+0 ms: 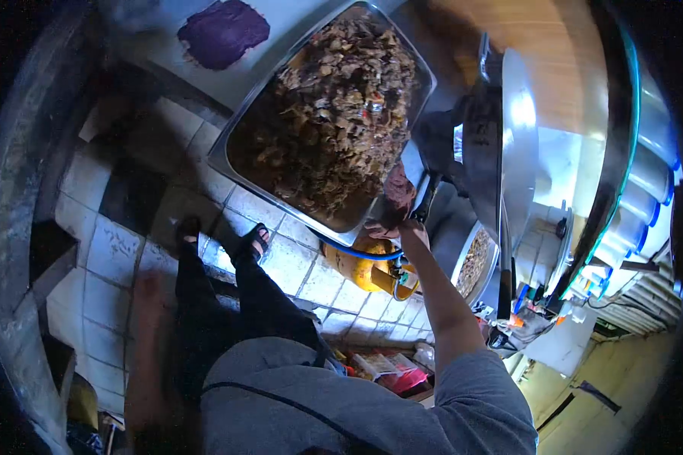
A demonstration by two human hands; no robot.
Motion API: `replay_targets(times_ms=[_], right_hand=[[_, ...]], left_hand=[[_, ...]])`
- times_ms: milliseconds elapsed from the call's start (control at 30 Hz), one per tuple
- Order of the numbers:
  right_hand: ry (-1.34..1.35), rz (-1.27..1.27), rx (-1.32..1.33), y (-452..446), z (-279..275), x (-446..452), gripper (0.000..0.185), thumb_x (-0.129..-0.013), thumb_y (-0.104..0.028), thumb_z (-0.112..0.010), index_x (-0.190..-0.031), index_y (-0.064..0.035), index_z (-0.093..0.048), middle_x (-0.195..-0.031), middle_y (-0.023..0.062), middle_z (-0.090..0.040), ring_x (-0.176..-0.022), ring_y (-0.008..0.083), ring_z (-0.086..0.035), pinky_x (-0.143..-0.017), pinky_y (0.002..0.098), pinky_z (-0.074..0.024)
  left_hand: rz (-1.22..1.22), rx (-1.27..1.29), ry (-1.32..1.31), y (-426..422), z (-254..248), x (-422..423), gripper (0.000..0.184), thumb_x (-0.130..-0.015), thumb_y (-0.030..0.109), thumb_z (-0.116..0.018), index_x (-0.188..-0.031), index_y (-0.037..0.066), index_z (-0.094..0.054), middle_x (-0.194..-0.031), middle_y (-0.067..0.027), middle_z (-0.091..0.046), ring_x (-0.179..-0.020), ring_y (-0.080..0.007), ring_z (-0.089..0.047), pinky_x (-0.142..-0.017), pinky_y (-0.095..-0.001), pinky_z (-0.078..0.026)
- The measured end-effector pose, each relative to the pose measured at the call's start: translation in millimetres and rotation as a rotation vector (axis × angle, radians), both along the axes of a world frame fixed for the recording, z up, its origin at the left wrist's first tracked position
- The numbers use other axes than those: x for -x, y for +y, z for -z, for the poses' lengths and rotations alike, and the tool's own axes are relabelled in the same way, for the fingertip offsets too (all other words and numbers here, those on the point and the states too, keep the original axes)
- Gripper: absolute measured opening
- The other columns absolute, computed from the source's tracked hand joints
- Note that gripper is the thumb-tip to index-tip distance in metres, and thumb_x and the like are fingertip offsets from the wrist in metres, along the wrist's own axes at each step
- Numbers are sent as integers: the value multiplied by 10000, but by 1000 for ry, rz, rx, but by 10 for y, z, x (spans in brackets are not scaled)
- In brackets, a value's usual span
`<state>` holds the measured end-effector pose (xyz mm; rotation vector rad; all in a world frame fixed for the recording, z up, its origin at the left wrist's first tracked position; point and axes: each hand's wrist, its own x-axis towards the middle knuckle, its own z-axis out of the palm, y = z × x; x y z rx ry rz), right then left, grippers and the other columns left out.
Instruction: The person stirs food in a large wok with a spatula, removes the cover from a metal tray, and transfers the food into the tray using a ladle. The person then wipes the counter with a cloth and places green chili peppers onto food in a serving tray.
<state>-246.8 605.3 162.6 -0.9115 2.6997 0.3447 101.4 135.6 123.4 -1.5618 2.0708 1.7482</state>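
Note:
My right hand (402,230) is by the near corner of a metal tray (231,129), its fingers closed around the end of a dark reddish-brown cloth (399,191). Part of that grip is hidden. The tray holds a heap of chopped, cooked brown food (341,106) in dark liquid. Over the tiled floor on the left hangs my left hand (150,287), smeared by motion, with no object visible against it.
Below the tray stands a yellow gas cylinder (349,265) with a blue hose (357,252). Large metal cookware (520,129) and a pot of food (474,262) are to the right. A purple cloth (224,34) lies on the pale counter. Packets (391,371) sit low down.

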Motion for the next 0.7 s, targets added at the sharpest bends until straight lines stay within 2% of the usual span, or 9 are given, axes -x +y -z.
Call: replay_targets(times_ms=[67, 200, 367, 567, 700], right_hand=[[-34, 12, 19, -55, -48, 13, 158, -717, -108, -468, -779, -38, -595, -788, 107, -585, -670, 269, -536, -616, 357, -432], [-159, 327, 63, -175, -97, 9, 145, -715, -107, -472, -758, -45, -596, -780, 109, -583, -677, 264, -537, -624, 358, -429], [-22, 108, -7, 60, 109, 65, 141, -713, -109, -476, -760, -51, -595, -776, 112, -581, -669, 269, -536, -616, 360, -424], [-144, 307, 74, -198, -71, 59, 144, -714, -120, -482, -766, -51, -598, -784, 106, -578, -688, 275, -536, -613, 363, -421], [-4, 46, 1, -3, 88, 97, 124, -712, -132, -493, -746, -69, -594, -763, 93, -567, -673, 275, -524, -592, 366, -412]], left_hand=[[-17, -22, -13, -29, 71, -60, 201, -819, 122, -526, -1002, 38, -519, -923, -78, -563, -814, -180, -533, -764, -280, -423], [-48, -55, -34, -51, 224, -190, 202, -826, 135, -525, -1005, 42, -519, -928, -73, -562, -822, -180, -531, -768, -282, -420], [-70, -96, -62, -99, 381, -201, 203, -835, 152, -525, -1009, 46, -518, -934, -66, -561, -831, -180, -529, -772, -283, -416], [-77, -139, -91, -196, 582, -300, 206, -846, 172, -525, -1013, 51, -518, -942, -58, -561, -843, -180, -527, -778, -286, -412], [-80, -165, -108, -219, 685, -411, 209, -853, 185, -524, -1016, 54, -518, -948, -53, -560, -850, -180, -525, -781, -287, -409]])
